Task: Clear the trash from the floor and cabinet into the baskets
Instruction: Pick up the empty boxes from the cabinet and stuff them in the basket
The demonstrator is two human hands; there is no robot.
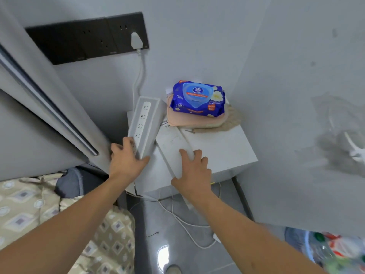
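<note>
the left hand (126,157) gripped the near end of a long white plastic power strip (143,125), fingers curled around its edge and thumb along the other side. the strip's long axis ran away from the hand, its far end tilted up toward the grey wall, sockets facing left and upward. just right of it, the right hand (194,171) lay on a flat white rectangular box (173,141), fingers spread and bent over its near end; whether it truly clasped the box or only pressed on it could not be told. the box's long axis pointed away from that hand and slightly left, and it rested on top of the white bedside cabinet (223,149). beyond both hands, at the cabinet's far corner, a blue plastic pack of wet wipes (197,99) sat on a pink flat pad (189,119). below the right forearm, a white cable (189,224) looped on the grey floor, and a basket (308,248) holding colourful trash showed blurred to the right.
</note>
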